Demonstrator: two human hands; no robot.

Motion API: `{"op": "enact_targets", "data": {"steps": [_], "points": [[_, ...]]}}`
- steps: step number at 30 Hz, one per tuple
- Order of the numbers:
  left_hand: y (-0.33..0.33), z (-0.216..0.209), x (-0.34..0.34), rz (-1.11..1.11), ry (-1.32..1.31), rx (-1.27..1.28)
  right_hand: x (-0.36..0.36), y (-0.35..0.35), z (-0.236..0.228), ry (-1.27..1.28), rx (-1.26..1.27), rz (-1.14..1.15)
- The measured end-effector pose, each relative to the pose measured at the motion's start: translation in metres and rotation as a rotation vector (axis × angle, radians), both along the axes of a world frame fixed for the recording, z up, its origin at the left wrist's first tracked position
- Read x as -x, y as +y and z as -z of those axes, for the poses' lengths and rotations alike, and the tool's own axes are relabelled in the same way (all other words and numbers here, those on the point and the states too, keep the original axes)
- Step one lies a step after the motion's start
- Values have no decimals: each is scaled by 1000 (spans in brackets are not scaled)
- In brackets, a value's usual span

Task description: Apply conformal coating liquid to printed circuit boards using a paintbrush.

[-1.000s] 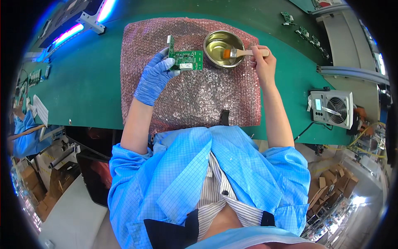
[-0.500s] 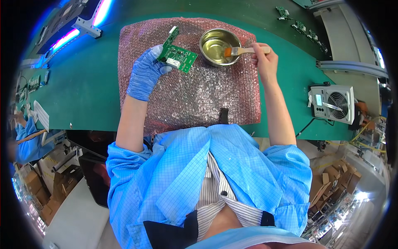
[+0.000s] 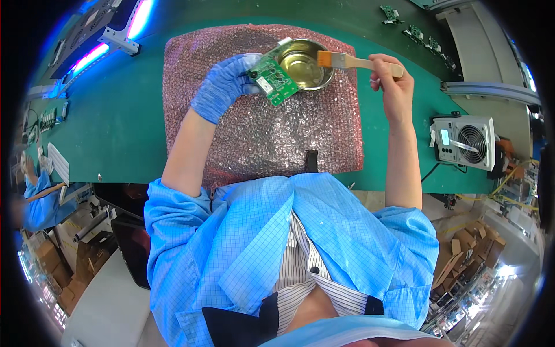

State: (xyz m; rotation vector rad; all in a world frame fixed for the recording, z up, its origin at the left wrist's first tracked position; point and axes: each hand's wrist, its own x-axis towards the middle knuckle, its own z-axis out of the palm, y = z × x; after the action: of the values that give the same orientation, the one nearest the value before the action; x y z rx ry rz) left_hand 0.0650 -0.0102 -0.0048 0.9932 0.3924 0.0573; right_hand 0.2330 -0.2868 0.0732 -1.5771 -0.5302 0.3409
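My left hand (image 3: 231, 84), in a blue knit glove, grips a green circuit board (image 3: 276, 82) by its left edge. The board carries a white block-shaped part and a smaller board standing up from it, and it overlaps the left rim of a metal bowl (image 3: 315, 87). Pale yellow liquid (image 3: 302, 66) lies in the bowl. My bare right hand (image 3: 393, 84) pinches the wooden handle of a flat brush (image 3: 358, 61). The brush's orange bristles are raised over the bowl's right side, apart from the board. Pink bubble wrap (image 3: 248, 139) lies beneath the bowl.
A white device with a fan (image 3: 463, 141) stands on the green table (image 3: 127, 139) at right. Several circuit boards (image 3: 425, 37) lie at the far right, more (image 3: 52, 118) at far left. A lamp with lit tubes (image 3: 115, 37) stands at upper left. Another person's sleeve (image 3: 43, 199) shows at left.
My left hand has carried the circuit board right, up to the bowl, and turned it. My right hand has lifted the brush out of the bowl and moved slightly right.
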Motion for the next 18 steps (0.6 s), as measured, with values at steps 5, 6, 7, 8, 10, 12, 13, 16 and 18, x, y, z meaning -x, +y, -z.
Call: {"op": "enact_targets", "data": {"steps": [5,6,7,8,10,12,13,16,18], "points": [[-5,-6,-8,105,11,-41,11,16,-7,-32,-24,-310],[-6,-9,-8,119,15,-56,12,18,-8,-49,1,-333],[-7,-11,-9,127,25,-76,14,20,-8,-67,26,-354],[-9,-13,-9,145,-7,-62,15,22,-8,-50,28,-381],[-12,-18,-8,159,14,-109,16,27,-7,-19,38,-432],[-14,-23,-6,160,20,-157,18,33,-5,-66,73,-466],[-14,-24,-6,154,14,-180,20,35,-4,-90,95,-478],[-14,-28,-6,163,20,-244,23,39,-1,-171,189,-421],[-13,-28,-5,143,10,-242,26,38,1,-182,213,-370]]}}
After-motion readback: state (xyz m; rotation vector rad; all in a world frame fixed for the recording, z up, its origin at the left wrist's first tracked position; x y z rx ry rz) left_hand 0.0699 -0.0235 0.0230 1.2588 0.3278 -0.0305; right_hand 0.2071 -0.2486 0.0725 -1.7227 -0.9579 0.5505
